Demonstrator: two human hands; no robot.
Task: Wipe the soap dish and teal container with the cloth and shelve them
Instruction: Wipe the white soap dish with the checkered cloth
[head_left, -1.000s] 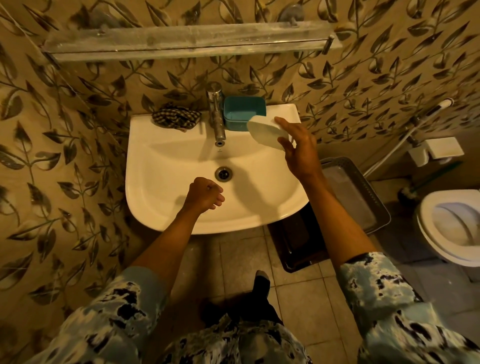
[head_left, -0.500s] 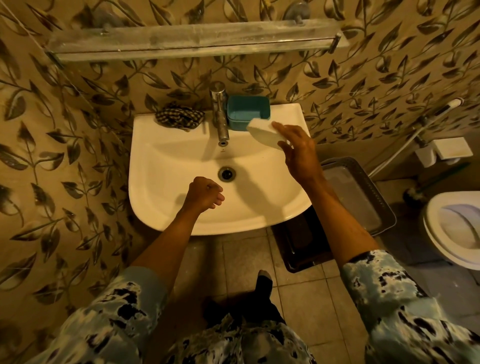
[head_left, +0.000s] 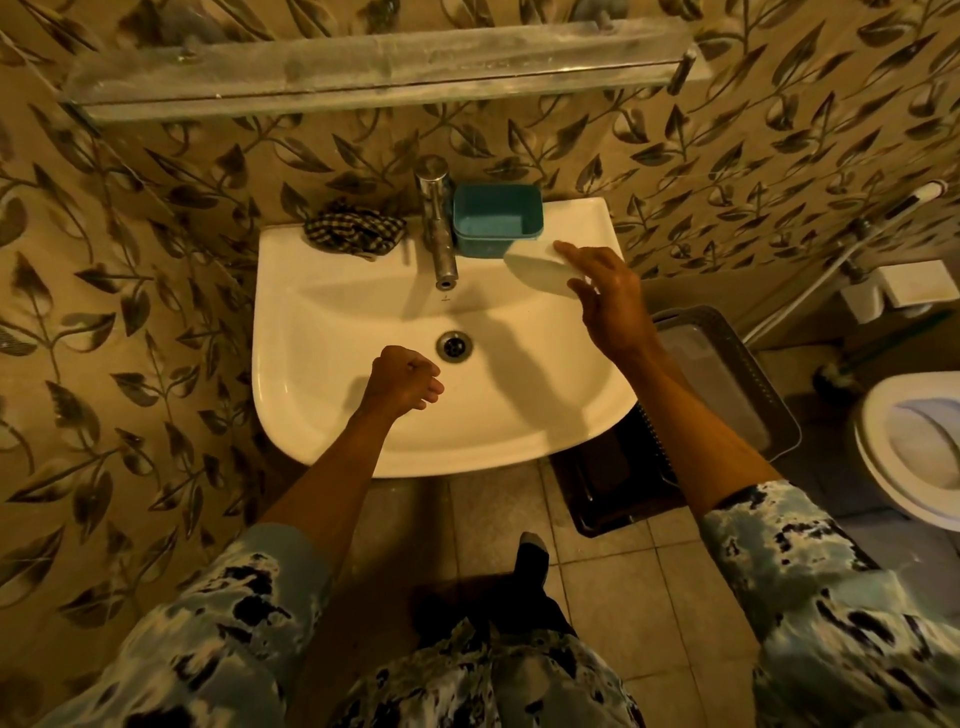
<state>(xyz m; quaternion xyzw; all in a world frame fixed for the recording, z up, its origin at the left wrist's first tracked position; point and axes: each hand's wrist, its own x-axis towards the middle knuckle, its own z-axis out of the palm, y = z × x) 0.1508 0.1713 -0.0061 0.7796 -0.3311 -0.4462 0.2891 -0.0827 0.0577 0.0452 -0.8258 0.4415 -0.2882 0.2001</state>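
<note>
Left hand (head_left: 405, 379) curled into an empty fist at frame centre, right hand (head_left: 610, 299) held out upper right of centre, soap dish (head_left: 535, 267) pinched between thumb and fingers

Heads up, your whole shot has a warm yellow cast. Your wall (head_left: 156, 312) is tan with a dark brown-grey leaf-and-vine pattern all over. The sink (head_left: 337, 312) is plain white, same as the soap dish (head_left: 535, 267) and the toilet (head_left: 893, 467). The container (head_left: 493, 223) is the one pop of colour, solid teal inside and out. Your cloth (head_left: 353, 231) is a small check, dark on pale. The tap (head_left: 439, 228) is shiny silver and the shelf (head_left: 363, 73) is cloudy grey. The floor (head_left: 493, 519) is plain beige tile with lighter grout lines. Your sleeves (head_left: 831, 597) are pale blue-white with black blotches, kinda tie-dye. The basket (head_left: 727, 364) is dark grey-brown.
</note>
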